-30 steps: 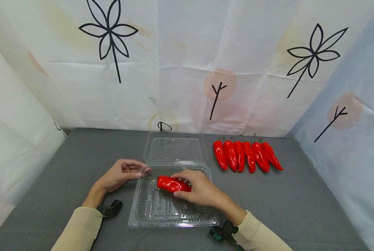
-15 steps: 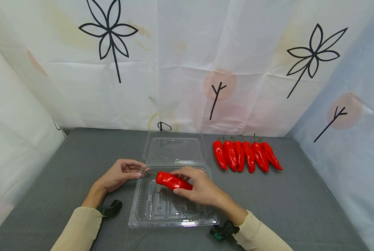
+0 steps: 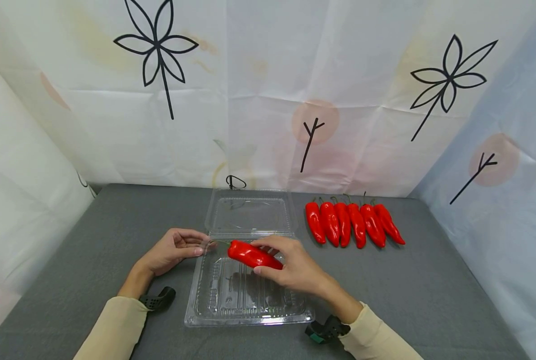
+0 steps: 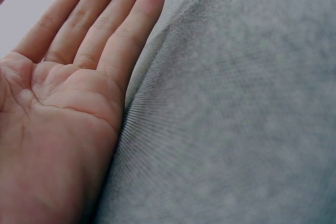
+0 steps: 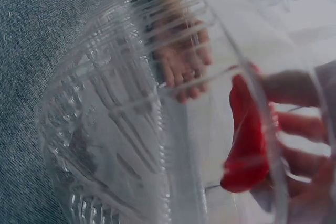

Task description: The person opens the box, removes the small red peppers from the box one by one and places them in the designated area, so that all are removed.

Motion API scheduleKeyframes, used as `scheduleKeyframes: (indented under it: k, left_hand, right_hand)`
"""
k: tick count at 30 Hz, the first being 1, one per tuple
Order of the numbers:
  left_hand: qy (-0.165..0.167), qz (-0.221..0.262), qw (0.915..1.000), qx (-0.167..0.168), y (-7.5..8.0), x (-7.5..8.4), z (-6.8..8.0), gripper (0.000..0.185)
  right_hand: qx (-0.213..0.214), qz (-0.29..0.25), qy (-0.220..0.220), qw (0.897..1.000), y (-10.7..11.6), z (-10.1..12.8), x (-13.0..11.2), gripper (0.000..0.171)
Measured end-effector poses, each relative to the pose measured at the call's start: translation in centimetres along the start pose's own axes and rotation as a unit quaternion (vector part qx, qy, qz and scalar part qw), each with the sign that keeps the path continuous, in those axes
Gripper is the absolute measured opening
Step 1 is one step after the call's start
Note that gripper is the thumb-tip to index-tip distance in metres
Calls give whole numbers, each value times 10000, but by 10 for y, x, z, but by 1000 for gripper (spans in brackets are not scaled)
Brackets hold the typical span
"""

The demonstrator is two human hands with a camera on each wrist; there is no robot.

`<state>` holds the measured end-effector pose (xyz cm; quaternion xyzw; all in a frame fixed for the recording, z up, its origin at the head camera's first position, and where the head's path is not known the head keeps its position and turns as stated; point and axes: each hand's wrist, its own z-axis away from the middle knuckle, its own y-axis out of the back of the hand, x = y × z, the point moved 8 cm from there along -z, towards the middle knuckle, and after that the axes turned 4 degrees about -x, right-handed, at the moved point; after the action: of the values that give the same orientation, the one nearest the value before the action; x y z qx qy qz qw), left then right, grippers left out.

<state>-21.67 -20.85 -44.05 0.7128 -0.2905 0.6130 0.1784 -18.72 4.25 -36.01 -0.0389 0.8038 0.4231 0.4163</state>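
The right hand (image 3: 295,267) has its fingers curled round a glossy red chili pepper (image 3: 253,255), held just above the far rim of the clear plastic clamshell box (image 3: 245,312), a little below the middle of the head view. The pepper lies tilted, its thin stem pointing toward the left of the frame and its fat end tucked under the palm. In the right wrist view the same pepper (image 5: 247,145) shows through the ribbed clear wall, clear of the tray floor as far as I can tell.

The left hand (image 3: 171,252) rests on its edge on the gray cloth table (image 3: 430,295), fingers relaxed and close together, their tips at the box's left far corner; whether they actually touch the plastic I cannot tell. The left wrist view shows that palm (image 4: 58,108) flat and holding nothing.

To my eye, doing this well means keeping the pepper level with the long side of the tray and lowering it along the back wall so space remains in front. The light box looks likely to skate, so the left fingertips should steady that corner. The hinged lid (image 3: 250,212) lies flat behind, and five more red chili peppers (image 3: 351,225) sit in a row right of it, well apart from both hands.
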Motion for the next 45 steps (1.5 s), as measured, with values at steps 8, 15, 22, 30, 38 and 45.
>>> scheduleKeyframes:
  k: [8,15,22,30,38,45]
  left_hand:
    - [48,26,10000,40,0,-1,0,31]
    - [0,57,10000,1,0,0,0,31]
    - [-21,145,9999,-23,-1,0,0,31]
    - [25,127,9999,30,0,0,0,31]
    - [-25,167,9998,-42,-1,0,0,31]
    - [-45,175,9998,-79,-1,0,0,31]
  right_hand:
    - [-41,-95,-157,9998,5,3,3,46]
    - [-33,-173,-289,9994,9,5,4,48]
    - [-30,-203,-302,9993,12,6,3,47]
    - [153,-192,-370,9990,22,9,4,47]
    - [464,-109,-355,9982,39,12,3,48]
    - [684,-120,-264,9972,53,15,2,46]
